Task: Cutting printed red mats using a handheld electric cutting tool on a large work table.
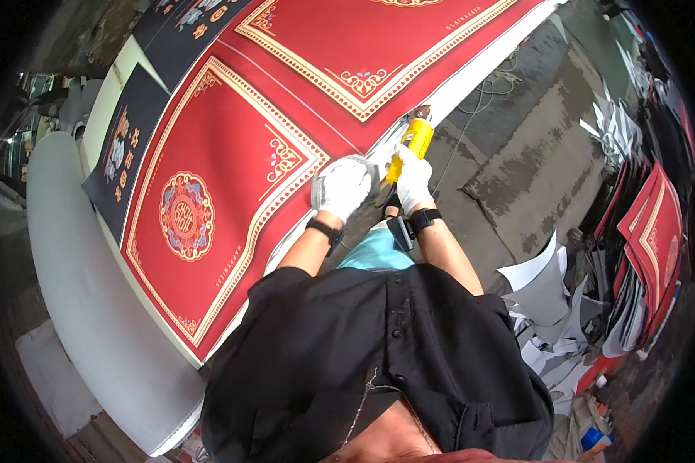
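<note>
Right now we have both hands at the near edge of the table (77,255), where the long printed red sheet (232,147) lies flat. Our right hand (413,179), gloved in white, is wrapped shut around the yellow handle of a powered cutter (414,139), whose head sits at the white margin of the sheet. Our left hand (343,187), also gloved, is just beside it, fingers curled over the sheet's edge; whether it pinches the material or only presses on it we cannot tell.

The relation that matters is the line of the sheet's white border (471,69). It runs away from us, up and to the right, and the cutter's long axis points nearly along it. The right hand is nearer that line, on its outer side, while the left hand sits on the inner side, over the red print. A thin cable (471,116) trails off over the grey floor (517,154) to the right, where paper offcuts (540,285) lie well apart from us.
</note>
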Motion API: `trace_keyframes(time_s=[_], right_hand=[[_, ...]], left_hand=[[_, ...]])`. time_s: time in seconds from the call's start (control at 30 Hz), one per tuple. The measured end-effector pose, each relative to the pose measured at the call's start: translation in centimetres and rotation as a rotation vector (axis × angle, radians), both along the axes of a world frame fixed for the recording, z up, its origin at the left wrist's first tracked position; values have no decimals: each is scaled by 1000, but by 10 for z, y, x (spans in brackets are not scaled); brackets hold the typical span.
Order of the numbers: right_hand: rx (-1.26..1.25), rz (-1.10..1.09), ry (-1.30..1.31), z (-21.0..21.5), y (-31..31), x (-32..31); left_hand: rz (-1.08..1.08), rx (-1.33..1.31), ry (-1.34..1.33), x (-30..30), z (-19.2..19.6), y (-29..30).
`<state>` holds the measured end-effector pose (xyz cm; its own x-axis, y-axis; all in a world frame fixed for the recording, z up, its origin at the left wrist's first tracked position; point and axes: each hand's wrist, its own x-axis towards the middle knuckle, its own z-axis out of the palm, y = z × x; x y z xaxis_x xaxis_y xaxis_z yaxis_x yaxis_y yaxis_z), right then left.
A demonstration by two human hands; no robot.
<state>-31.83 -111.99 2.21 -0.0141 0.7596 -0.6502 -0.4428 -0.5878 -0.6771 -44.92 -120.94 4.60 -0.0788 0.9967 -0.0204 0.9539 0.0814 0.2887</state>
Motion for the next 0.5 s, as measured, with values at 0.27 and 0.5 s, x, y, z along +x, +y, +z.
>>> trace_keyframes(time_s=[0.27, 0.5], right_hand=[[-9, 3, -92, 3, 46, 17], [22, 44, -209, -5, 85, 30]], left_hand=[[94, -462, -1, 21, -4, 88], [264, -702, -124, 20, 7, 128]])
